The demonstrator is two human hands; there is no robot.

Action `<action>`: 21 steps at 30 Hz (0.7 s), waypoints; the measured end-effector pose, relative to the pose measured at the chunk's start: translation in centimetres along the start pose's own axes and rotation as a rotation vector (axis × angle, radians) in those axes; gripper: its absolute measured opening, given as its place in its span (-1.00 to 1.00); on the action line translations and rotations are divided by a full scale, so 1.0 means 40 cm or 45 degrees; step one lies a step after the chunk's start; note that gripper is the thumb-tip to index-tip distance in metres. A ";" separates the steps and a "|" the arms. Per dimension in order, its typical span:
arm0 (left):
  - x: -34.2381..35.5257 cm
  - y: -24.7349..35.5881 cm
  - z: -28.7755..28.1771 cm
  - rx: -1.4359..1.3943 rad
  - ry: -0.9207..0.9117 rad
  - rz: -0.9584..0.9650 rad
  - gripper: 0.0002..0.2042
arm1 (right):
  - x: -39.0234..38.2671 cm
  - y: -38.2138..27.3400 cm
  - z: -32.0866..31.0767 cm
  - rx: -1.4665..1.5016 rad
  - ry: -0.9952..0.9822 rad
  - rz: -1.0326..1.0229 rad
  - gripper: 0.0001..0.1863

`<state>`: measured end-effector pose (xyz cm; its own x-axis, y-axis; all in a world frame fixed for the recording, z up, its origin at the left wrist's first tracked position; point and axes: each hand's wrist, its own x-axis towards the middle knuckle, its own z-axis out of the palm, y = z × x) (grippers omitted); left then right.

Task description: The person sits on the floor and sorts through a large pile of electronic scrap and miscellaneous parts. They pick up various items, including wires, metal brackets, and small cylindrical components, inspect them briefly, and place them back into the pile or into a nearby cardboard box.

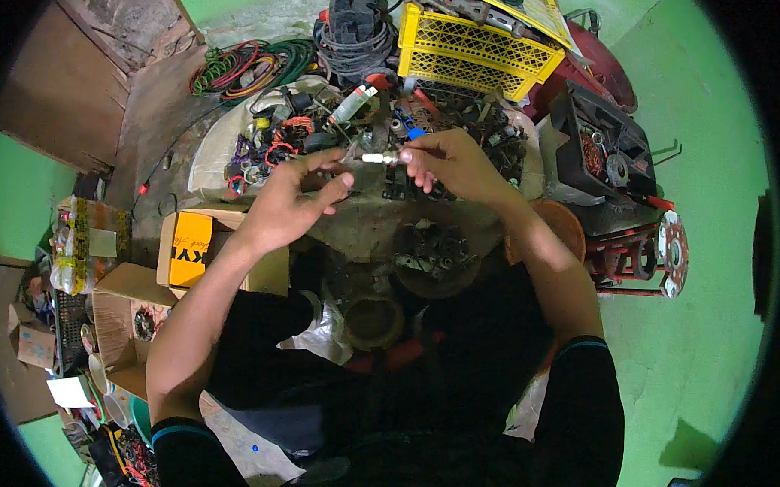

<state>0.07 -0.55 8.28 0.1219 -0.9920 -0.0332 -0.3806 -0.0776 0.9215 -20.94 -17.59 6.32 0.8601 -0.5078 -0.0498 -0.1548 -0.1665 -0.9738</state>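
Observation:
Pinched between the thumb and fingers of my right hand (448, 166) is a spark plug (381, 158), its white end toward the left. My left hand (293, 197) is close to that white end, palm turned inward, thumb and fingers apart, and I see nothing held in it. Beneath both hands, a pale sack (211, 156) lies spread out with a heap of dirty metal parts, wires and scraps on it. A spray can (354, 105) leans among these parts just beyond my left fingers. Below my hands a round bowl (436, 279) holds greasy parts, in shadow.
Yellow crates (474, 62) stand at the back beside a coiled grey cable (355, 49). Coloured hoses (254, 67) lie at the far left. Cardboard boxes (134, 320) are by my left arm. On the right are a black toolbox (582, 151) and a red metal frame (634, 256).

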 end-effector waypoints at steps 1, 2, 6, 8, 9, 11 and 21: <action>0.007 0.013 0.002 -0.162 -0.010 -0.031 -0.58 | -0.012 -0.032 0.021 0.053 -0.012 -0.009 -0.75; 0.011 0.024 0.006 -0.322 -0.020 -0.063 -0.59 | -0.016 -0.045 0.033 0.064 -0.025 -0.014 -0.75; 0.009 0.037 0.015 -0.367 0.028 0.010 -0.74 | -0.025 -0.077 0.051 0.121 -0.030 -0.079 -0.78; 0.007 0.031 0.022 -0.390 0.113 0.104 -0.79 | -0.035 -0.087 0.049 0.144 -0.009 -0.128 -0.78; 0.006 0.027 0.024 -0.400 0.158 0.148 -0.81 | -0.039 -0.092 0.048 0.151 -0.001 -0.155 -0.77; 0.007 0.025 0.034 -0.434 0.235 0.138 -0.82 | -0.042 -0.093 0.047 0.177 0.030 -0.192 -0.75; 0.038 0.014 0.127 -0.089 0.091 0.207 -0.84 | -0.106 -0.071 -0.017 0.058 0.187 -0.074 -0.75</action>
<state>-4.63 -2.61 6.76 0.1295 -0.9812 0.1432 -0.3366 0.0924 0.9371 -24.49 -15.56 9.44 0.7860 -0.6171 0.0367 -0.0815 -0.1623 -0.9834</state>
